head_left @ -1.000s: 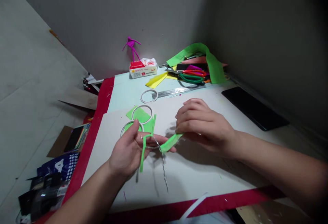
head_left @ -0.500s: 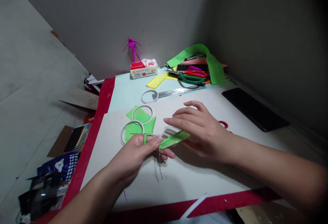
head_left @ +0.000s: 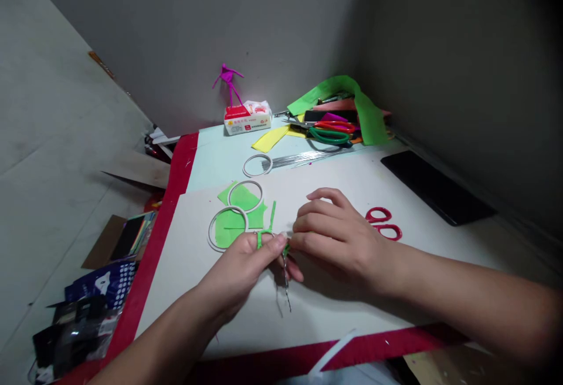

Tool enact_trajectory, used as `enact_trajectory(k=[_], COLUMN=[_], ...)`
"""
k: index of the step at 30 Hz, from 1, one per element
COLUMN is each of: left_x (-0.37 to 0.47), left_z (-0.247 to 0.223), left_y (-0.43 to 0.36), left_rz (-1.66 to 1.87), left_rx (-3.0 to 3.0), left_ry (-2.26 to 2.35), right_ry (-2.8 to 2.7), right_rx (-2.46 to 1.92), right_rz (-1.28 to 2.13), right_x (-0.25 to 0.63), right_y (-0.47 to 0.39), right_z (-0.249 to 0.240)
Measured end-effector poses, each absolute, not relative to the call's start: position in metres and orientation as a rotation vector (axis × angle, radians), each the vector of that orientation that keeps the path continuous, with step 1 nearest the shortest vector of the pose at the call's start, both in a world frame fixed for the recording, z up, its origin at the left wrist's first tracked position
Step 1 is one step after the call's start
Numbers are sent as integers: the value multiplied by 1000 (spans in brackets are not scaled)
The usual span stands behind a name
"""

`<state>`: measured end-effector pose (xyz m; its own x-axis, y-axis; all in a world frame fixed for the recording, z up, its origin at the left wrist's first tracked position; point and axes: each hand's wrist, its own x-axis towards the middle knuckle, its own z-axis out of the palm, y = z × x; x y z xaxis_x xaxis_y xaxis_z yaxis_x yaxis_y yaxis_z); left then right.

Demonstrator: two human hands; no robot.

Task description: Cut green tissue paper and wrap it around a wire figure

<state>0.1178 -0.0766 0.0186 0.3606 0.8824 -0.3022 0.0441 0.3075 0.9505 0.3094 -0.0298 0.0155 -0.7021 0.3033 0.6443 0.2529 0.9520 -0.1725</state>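
Observation:
My left hand (head_left: 250, 262) pinches a small wire figure (head_left: 264, 232) partly wrapped in green paper, whose bare twisted wire (head_left: 287, 285) hangs down below the fingers. Close against it, my right hand (head_left: 338, 229) has its fingers curled and drawn together at the green paper by the left fingertips; most of that strip is hidden. Behind the left hand, two white tape rings (head_left: 245, 182) (head_left: 211, 229) lie on green paper pieces (head_left: 229, 238). A third white ring (head_left: 244, 165) is farther back, at the end of a bundle of thin wires (head_left: 303, 158).
Red-handled scissors (head_left: 389, 232) lie right of my right hand, near a black phone (head_left: 435, 187). At the back are a small box (head_left: 248, 123), a magenta figure (head_left: 227, 77), yellow paper (head_left: 270, 139) and green-handled scissors (head_left: 329, 136). A red border (head_left: 145, 273) edges the table.
My right hand has closed its spread fingers and moved down and left to the left fingertips. The wire figure and left hand have shifted slightly right. The red-handled scissors show more.

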Motion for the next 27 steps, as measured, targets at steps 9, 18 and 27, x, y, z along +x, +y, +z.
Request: enact_trajectory(k=[9, 18, 27], left_x=[123, 126, 132], left_z=[17, 19, 23], left_y=[-75, -77, -82], left_rz=[689, 644, 560], left_rx=[1138, 1156, 1133], left_ry=[1114, 1146, 1347], right_ry=[-2343, -2195, -1996], right_rx=[-572, -882, -994], right_rz=[424, 1060, 1574], right_x=[306, 304, 303], right_y=[-35, -34, -30], right_z=[16, 18, 18])
